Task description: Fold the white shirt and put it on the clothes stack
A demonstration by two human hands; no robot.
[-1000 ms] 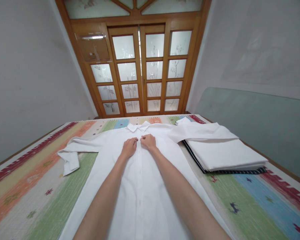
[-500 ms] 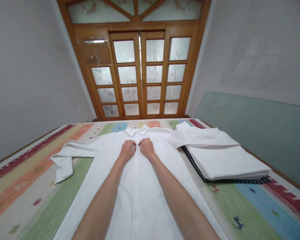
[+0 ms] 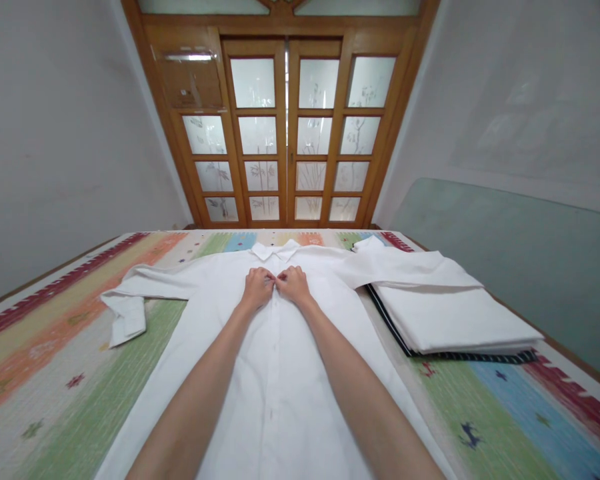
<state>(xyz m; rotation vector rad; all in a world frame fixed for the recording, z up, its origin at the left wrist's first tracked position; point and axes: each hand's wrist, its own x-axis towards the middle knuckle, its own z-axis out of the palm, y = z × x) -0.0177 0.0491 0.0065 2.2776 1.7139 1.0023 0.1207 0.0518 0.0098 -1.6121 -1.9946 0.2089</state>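
A white long-sleeved shirt lies front up, its collar at the far end. Both hands are on its front placket just below the collar. My left hand is closed, its fingertips pinching the placket from the left. From the right, my right hand pinches the same spot, and the fingertips of the two hands nearly touch. A button there is hidden by the fingers. The left sleeve is bent on the cloth, while the right sleeve lies across a stack of folded clothes.
A colourful striped cloth covers the surface underneath. The folded stack has white pieces on top and a dark striped one at the bottom. A pale green board stands along the right wall. Wooden glazed doors are at the back.
My hands have come closer together, and their fingertips now meet at the placket. The view has tipped slightly downward. The shirt lies as before.
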